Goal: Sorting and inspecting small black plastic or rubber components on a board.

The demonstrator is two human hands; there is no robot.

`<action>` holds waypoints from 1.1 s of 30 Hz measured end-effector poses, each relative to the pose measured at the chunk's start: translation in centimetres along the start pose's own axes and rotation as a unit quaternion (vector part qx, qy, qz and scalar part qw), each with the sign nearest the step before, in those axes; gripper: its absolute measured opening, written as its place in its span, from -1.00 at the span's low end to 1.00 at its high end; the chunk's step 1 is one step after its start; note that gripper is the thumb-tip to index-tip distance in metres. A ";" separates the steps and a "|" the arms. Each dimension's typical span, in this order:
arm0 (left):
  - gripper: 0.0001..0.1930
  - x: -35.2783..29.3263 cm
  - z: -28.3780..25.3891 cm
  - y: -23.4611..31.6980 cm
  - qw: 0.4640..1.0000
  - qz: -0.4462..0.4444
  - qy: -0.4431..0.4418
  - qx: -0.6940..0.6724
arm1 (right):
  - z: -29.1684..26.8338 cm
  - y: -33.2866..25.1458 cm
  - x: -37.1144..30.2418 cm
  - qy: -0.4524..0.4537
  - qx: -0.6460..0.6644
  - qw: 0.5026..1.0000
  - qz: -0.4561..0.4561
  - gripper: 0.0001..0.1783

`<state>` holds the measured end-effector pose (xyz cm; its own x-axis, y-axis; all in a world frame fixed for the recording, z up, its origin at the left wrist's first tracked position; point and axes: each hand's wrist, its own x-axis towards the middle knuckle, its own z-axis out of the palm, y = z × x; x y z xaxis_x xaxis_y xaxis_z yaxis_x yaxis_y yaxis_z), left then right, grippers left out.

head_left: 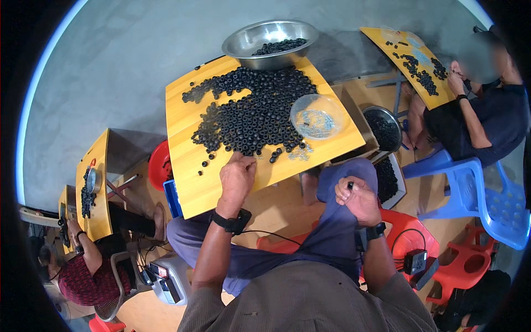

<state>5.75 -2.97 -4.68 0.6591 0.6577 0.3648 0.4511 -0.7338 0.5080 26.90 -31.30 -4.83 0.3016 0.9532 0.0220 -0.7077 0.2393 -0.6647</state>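
Note:
A wide pile of small black ring-shaped parts (243, 122) covers much of the yellow tabletop (193, 193) in front of me. At the near edge of this pile is my left hand (237, 176), fingers bent down and drawn together; what lies between the fingertips is hidden. My right hand (358, 200) is above my right knee, palm partly up, its curled fingers closed on a small black part (350, 185). A clear round tub (317, 116) of thin silvery pieces stands at the pile's right side. More silvery pieces (300, 152) lie loose below the tub.
A steel basin (271, 44) with black parts stands at the table's far edge. Right of the table are another basin (383, 128) and a white box (395, 182) of black parts. People sit at other yellow tables left and right. A blue chair (470, 193) is at right.

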 end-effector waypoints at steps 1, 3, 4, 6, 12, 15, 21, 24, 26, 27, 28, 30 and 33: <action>-0.95 0.0 0.1 -0.3 1.000 0.022 0.011 0.005 | 0.3 -0.1 -0.1 -0.004 -0.008 1.000 0.000 -0.68; -0.97 -0.1 -0.3 -0.5 0.999 0.040 0.019 0.019 | 1.0 0.6 0.6 0.010 -0.021 1.000 0.004 -0.70; -0.97 0.0 -1.2 0.5 0.998 0.051 0.022 0.011 | 1.1 1.0 0.8 0.020 -0.029 0.999 0.009 -0.73; -0.97 -0.3 -3.1 3.3 0.995 0.084 0.035 -0.038 | 1.4 1.8 0.9 0.038 -0.028 0.999 0.020 -0.73; -0.87 -4.1 -5.9 10.7 0.957 0.051 -0.103 -0.267 | 4.5 4.4 1.1 0.029 -0.013 0.998 0.047 -0.77; -0.88 -5.1 -6.1 11.4 0.952 0.067 -0.089 -0.285 | 5.8 5.2 1.1 0.023 -0.027 0.998 0.060 -0.75; -0.91 -6.4 -6.5 11.6 0.955 0.043 -0.113 -0.271 | 6.6 6.8 0.8 0.033 -0.102 0.992 0.073 -0.75; -0.91 -6.8 -6.6 11.2 0.962 0.076 -0.112 -0.238 | 6.3 7.6 0.7 0.017 -0.120 0.990 0.069 -0.76; -0.90 -7.1 -6.5 10.9 0.965 0.073 -0.114 -0.224 | 6.2 8.2 0.5 0.018 -0.123 0.990 0.067 -0.76; -0.90 -7.3 -6.5 10.8 0.968 0.069 -0.117 -0.210 | 6.4 8.4 0.6 0.019 -0.126 0.990 0.065 -0.76; -0.90 -7.4 -6.5 11.0 0.969 0.066 -0.114 -0.207 | 6.5 8.6 0.4 0.015 -0.125 0.990 0.068 -0.76; -0.92 -7.6 -6.6 11.5 0.939 0.033 -0.117 -0.322 | 6.9 8.7 -0.1 0.054 -0.113 0.988 0.090 -0.77; -0.94 -8.4 -5.7 10.6 0.881 -0.108 -0.195 -0.418 | 6.2 9.4 -0.6 0.036 -0.030 0.991 0.123 -0.77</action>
<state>1.52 -15.31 2.04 0.8418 0.5392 -0.0239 0.0983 -0.1097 0.9891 16.09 -28.43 -6.45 0.1714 0.9652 -0.1975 -0.7265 -0.0116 -0.6871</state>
